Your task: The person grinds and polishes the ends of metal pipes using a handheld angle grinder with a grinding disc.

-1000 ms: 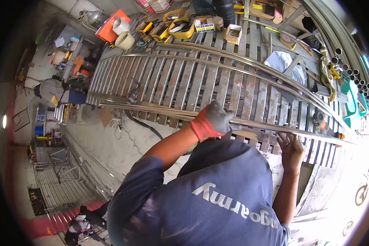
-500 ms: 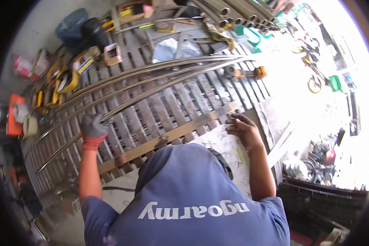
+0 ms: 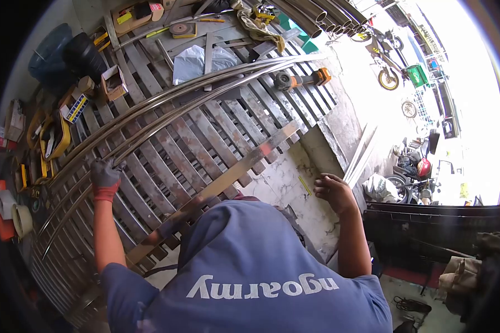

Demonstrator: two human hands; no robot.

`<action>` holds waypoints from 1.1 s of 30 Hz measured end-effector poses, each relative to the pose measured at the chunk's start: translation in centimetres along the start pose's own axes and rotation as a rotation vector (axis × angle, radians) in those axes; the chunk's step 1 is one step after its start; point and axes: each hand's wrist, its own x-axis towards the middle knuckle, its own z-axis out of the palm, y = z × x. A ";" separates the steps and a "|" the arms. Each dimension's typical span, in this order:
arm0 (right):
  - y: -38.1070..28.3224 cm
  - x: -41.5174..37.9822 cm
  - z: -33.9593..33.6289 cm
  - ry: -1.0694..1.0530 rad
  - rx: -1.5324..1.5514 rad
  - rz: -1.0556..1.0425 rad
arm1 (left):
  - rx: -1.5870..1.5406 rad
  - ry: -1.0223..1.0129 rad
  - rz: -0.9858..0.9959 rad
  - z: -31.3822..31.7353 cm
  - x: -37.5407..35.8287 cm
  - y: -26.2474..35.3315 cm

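Note:
My left hand [image 3: 105, 176], in a grey and red glove, is closed round the near thin curved metal rods [image 3: 150, 131] at the left. The rods run in a bundle across the slatted metal rack [image 3: 191, 158] towards the upper right. My right hand [image 3: 333, 191] is bare and held above the pale floor, right of the rack. Its fingers are bent and a little apart, with nothing visible in them. A long flat bar [image 3: 216, 187] lies along the rack's near edge. Beyond the rods rests an orange and black power tool [image 3: 303, 80].
Boxes [image 3: 114, 82], a yellow-rimmed container [image 3: 55, 136] and dark buckets [image 3: 83, 55] stand at the upper left. Metal pipes [image 3: 322, 19] jut in at the top. A grey plastic bag [image 3: 197, 64] lies beyond the rods. Motorcycles [image 3: 416, 166] stand at the right.
The view has turned and shifted, so the rack and tools appear further left. My left hand is still on the rods; my right hand sits lower in view, its fingers more curled.

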 end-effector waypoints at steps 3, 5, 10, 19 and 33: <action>1.1 -0.8 0.3 0.038 -0.009 0.046 | 0.090 -0.046 0.012 0.9 0.3 -0.9; 1.5 -1.5 0.4 0.056 -0.011 0.067 | 0.129 -0.049 0.043 0.7 0.5 -0.7; 2.8 -2.2 0.7 0.099 -0.029 0.092 | 0.153 -0.007 0.111 -0.8 0.9 -0.3; 3.2 -3.8 1.6 0.110 -0.071 0.113 | -0.062 -0.274 0.092 -2.4 1.6 -1.0; 5.5 -7.0 -0.5 0.200 -0.025 0.136 | -0.011 -0.069 -0.007 3.1 9.6 -3.5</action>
